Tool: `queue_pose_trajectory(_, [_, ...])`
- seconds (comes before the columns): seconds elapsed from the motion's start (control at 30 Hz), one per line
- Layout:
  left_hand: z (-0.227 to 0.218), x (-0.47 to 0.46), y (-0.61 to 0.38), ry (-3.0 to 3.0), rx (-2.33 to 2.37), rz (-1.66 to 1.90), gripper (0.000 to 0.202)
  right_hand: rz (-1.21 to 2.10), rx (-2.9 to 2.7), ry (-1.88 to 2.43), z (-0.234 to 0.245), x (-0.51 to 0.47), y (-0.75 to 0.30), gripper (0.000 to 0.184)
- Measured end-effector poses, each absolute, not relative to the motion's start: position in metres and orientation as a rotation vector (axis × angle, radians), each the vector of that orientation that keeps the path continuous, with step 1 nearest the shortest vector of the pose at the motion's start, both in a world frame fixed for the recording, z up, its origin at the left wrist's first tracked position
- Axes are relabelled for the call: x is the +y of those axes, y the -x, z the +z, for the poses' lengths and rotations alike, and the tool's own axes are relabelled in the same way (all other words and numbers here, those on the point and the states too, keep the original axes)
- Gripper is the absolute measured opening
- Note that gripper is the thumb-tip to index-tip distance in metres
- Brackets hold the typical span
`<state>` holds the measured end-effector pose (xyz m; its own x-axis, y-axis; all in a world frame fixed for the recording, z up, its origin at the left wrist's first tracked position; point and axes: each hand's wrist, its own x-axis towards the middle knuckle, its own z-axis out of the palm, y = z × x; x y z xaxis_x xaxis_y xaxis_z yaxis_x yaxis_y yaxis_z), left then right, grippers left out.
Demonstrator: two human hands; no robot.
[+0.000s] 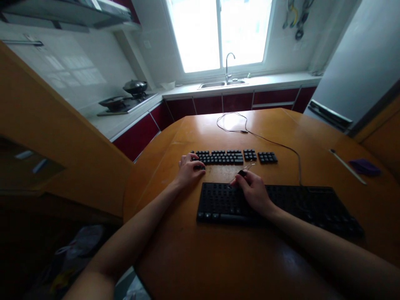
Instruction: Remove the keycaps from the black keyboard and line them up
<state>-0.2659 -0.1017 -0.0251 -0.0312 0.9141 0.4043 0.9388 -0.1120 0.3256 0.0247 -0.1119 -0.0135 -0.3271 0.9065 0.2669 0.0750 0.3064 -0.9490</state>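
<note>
My left hand (188, 170) rests on the table at the left end of the keycap rows, thumb and fingers curled round a few black keycaps (199, 167). My right hand (253, 191) pinches a wire keycap puller (242, 172) by its dark middle, with wire loops sticking out at both ends. It is above the black keyboard (221, 200), which has most of its keycaps off; a few remain along the bottom row. Behind the keyboard, loose keycaps (226, 158) lie in rows, grouped as on a keyboard. My right forearm hides part of the keyboard.
The keyboard's cable (275, 143) loops across the back of the wooden table (175, 146). At the right lie a thin white-handled brush (348, 167) and a purple cloth (365, 166). Beyond are a sink (215, 84), a stove (125, 104) with pans, and a fridge (359, 62).
</note>
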Motion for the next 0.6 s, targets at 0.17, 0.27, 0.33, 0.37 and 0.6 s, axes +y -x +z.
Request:
queue_pose_trajectory(0.17, [-0.0231, -0.1029, 0.2649, 2.150, -2.074, -0.854, 0.028, 1.139, -1.674, 0.904, -0.0149, -0.1115, -0.0252, 0.031])
queue_pose_trajectory(0.27, [-0.0221, -0.1023, 0.2642, 2.133, -2.067, -0.881, 0.035, 1.130, -1.670, 0.894, -0.0142, -0.1116, -0.0250, 0.031])
queue_pose_trajectory(0.33, [-0.0229, -0.1019, 0.2630, 2.121, -2.064, -0.890, 0.036, 1.132, -1.668, 0.888, -0.0136, -0.1119, -0.0248, 0.032])
queue_pose_trajectory(0.37, [-0.0235, -0.1017, 0.2622, 2.117, -2.063, -0.892, 0.036, 1.133, -1.667, 0.888, -0.0132, -0.1120, -0.0247, 0.032])
queue_pose_trajectory(0.6, [-0.0262, -0.1002, 0.2604, 2.070, -2.062, -0.917, 0.032, 1.141, -1.670, 0.868, -0.0098, -0.1130, -0.0249, 0.033])
